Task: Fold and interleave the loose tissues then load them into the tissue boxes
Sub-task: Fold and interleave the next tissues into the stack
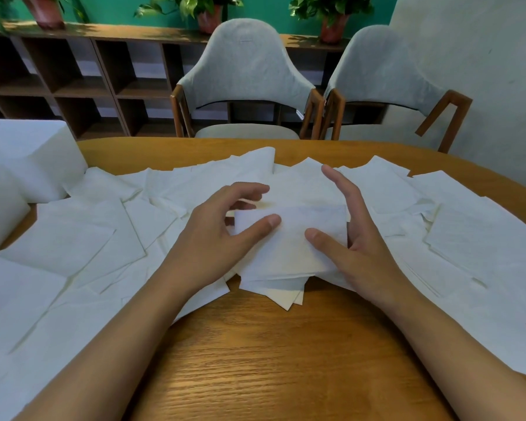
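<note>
Wood table [255, 360] is pretty much buried in loose tissues [73, 238], with two white blocks [28, 156] at the far left edge. Maybe those are the boxes, can't tell. Dead centre sits a small folded stack [286, 250], edges a bit skewed. Left hand [219, 226] and right hand [356, 238] flank it, both relaxed and gripping nothing, thumbs resting on the top sheet. Looks like mid-interleave; next I'd guess squaring the stack, then grabbing another sheet nearby.

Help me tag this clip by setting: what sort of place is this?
Probably an office meeting room or lounge, not a workshop: a wooden table, two upholstered armchairs pulled up to it, and a low cubby shelf with potted plants against a green wall.
</note>
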The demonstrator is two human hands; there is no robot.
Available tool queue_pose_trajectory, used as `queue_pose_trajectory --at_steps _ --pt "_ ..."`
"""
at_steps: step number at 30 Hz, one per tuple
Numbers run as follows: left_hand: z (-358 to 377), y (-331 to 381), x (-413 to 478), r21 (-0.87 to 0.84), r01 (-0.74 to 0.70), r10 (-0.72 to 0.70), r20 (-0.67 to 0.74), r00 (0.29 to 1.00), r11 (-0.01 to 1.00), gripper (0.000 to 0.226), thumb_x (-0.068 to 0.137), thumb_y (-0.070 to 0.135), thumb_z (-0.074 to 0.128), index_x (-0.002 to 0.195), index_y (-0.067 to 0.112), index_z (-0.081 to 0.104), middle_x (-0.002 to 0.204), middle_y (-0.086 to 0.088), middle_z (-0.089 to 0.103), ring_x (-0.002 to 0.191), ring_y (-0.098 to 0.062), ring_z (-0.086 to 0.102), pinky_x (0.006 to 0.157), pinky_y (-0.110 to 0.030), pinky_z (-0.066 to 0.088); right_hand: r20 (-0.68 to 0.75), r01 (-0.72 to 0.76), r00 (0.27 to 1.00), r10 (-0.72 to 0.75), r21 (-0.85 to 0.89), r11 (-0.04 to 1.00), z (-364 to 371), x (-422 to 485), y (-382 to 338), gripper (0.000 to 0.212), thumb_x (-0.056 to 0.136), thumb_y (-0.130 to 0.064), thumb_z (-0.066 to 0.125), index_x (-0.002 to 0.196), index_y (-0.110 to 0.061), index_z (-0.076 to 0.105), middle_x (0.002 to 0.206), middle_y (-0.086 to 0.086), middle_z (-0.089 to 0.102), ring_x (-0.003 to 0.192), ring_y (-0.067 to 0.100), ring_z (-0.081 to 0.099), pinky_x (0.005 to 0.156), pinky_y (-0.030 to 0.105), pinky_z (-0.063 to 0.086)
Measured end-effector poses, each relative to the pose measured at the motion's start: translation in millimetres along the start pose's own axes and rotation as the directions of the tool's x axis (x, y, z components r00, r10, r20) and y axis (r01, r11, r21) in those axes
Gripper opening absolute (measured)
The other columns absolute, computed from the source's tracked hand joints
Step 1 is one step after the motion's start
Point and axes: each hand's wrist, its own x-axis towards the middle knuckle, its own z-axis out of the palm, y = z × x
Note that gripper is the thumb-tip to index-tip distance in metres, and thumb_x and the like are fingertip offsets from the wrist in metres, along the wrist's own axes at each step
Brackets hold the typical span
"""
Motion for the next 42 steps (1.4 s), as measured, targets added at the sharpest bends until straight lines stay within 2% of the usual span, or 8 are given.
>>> queue_pose_trajectory --at_steps 3,6,10,16,22,25,38,42 --pt "1.5 -3.5 1.1 -0.086 0.083 -0.083 -0.001 0.997 0.993 0.036 0.089 0.053 0.07 0.125 0.047 0.065 0.081 0.017 0.057 0.079 -0.007 0.057 0.071 -0.022 0.053 -0.036 0.004 0.999 -0.003 0.03 1.0 -3.5 1.4 -0.5 0.067 0.096 -0.027 0.066 0.145 -0.056 0.03 0.139 -0.052 0.027 0.129 -0.016 0.036 0.098 0.024 0.052" --pt "4.7 -5.6 0.8 -0.122 0.114 -0.117 -0.021 0.993 0.986 0.035 0.092 0.038 0.076 0.125 0.046 0.066 0.1 -0.009 0.061 0.087 -0.028 0.066 0.073 -0.04 0.06 -0.02 0.004 1.0 -0.003 0.06 0.998 -4.3 2.1 -0.2 0.064 0.093 -0.028 0.068 0.143 -0.052 0.037 0.134 -0.052 0.032 0.121 -0.015 0.043 0.087 0.02 0.055" --pt "10.3 -7.6 0.3 -0.137 0.137 -0.153 -0.112 0.982 0.981 0.04 0.091 0.034 0.079 0.126 0.045 0.063 0.095 -0.007 0.06 0.082 -0.025 0.064 0.061 -0.022 0.053 0.035 0.001 0.999 -0.005 0.11 0.994 -7.3 1.0 -0.4 0.056 0.088 -0.029 0.07 0.137 -0.047 0.05 0.135 -0.044 0.043 0.122 -0.011 0.047 0.088 0.017 0.053" --pt "13.4 0.2 -2.7 -0.233 0.138 -0.159 -0.074 0.985 0.963 0.045 0.09 0.023 0.08 0.128 0.041 0.063 0.105 0.007 0.069 0.089 -0.01 0.073 0.065 -0.024 0.061 -0.003 -0.094 0.996 0.095 0.053 0.994 -8.5 3.3 9.4 0.029 0.093 -0.02 0.07 0.115 -0.039 0.074 0.125 -0.03 0.063 0.119 -0.005 0.053 0.093 0.022 0.053" --pt "15.2 2.1 -4.2 -0.22 0.24 -0.251 -0.027 0.967 0.946 0.049 0.093 0.044 0.072 0.136 0.051 0.049 0.091 0.007 0.076 0.088 -0.011 0.075 0.077 -0.036 0.064 -0.063 -0.076 0.995 0.081 0.069 0.995 -12.5 4.2 5.3 0.031 0.093 -0.012 0.07 0.118 -0.03 0.074 0.122 -0.029 0.066 0.121 -0.006 0.055 0.107 0.032 0.048" --pt "15.1 6.2 -6.2 -0.345 0.238 -0.233 0.058 0.971 0.908 0.044 0.098 0.025 0.07 0.136 0.038 0.05 0.087 -0.004 0.079 0.078 -0.022 0.079 0.08 -0.045 0.065 -0.114 -0.08 0.989 0.09 0.087 0.993 -13.5 4.7 6.9 0.031 0.093 -0.011 0.07 0.119 -0.029 0.074 0.124 -0.025 0.067 0.12 -0.001 0.058 0.108 0.038 0.049" --pt "18.5 10.1 -7.7 -0.427 0.307 -0.321 0.041 0.946 0.85 0.018 0.097 0.02 0.071 0.112 0.011 0.068 0.088 -0.004 0.081 0.08 -0.021 0.079 0.075 -0.025 0.063 -0.133 -0.064 0.989 0.069 0.037 0.997 -17.6 5.4 8.7 0.032 0.094 -0.012 0.069 0.119 -0.031 0.073 0.126 -0.024 0.067 0.124 -0.002 0.055 0.112 0.039 0.045" --pt "19.8 5.8 -6.6 -0.414 0.331 -0.355 0.02 0.935 0.848 0.014 0.096 0.024 0.072 0.104 0.013 0.075 0.089 -0.005 0.081 0.087 -0.019 0.079 0.08 -0.032 0.063 -0.127 -0.068 0.99 0.07 0.019 0.998 -15.3 5.5 9.0 0.032 0.093 -0.015 0.07 0.119 -0.033 0.073 0.125 -0.028 0.065 0.123 -0.004 0.054 0.11 0.036 0.046"
